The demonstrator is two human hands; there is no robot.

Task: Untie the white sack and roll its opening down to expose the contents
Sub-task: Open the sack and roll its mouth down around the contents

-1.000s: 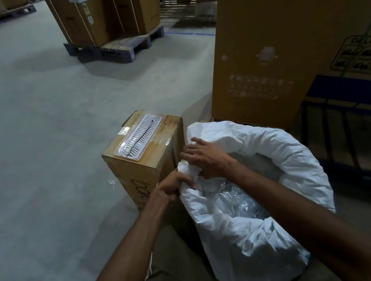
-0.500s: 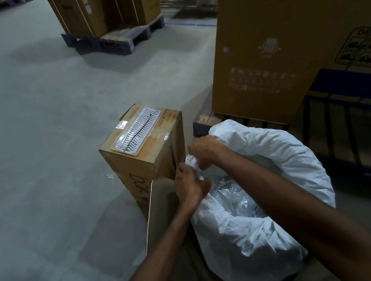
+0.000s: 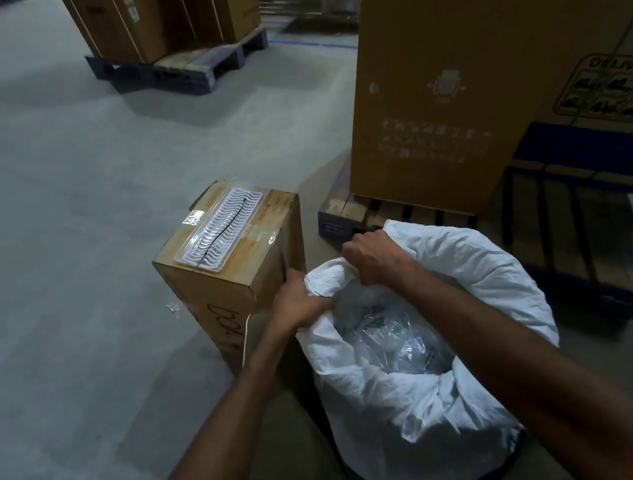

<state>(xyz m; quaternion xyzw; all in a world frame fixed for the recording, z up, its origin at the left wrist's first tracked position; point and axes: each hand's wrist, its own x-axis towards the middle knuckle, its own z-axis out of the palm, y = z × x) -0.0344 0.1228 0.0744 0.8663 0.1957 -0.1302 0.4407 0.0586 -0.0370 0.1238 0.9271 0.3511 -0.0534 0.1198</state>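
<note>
Sack (image 3: 426,416) sits at about 5 o'clock, mouth already open with clear plastic (image 3: 397,343) showing inside. Left hand (image 3: 294,305) clenches the rim at its 10 o'clock edge, right hand (image 3: 372,259) grips the rim just past it at 12, probably so both can fold that last stretch outward. Box (image 3: 230,261) stands right beside it at 11, big carton (image 3: 467,84) beyond at 1.

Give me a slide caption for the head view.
Both hands, left hand and right hand, grip the white sack rim.
</note>
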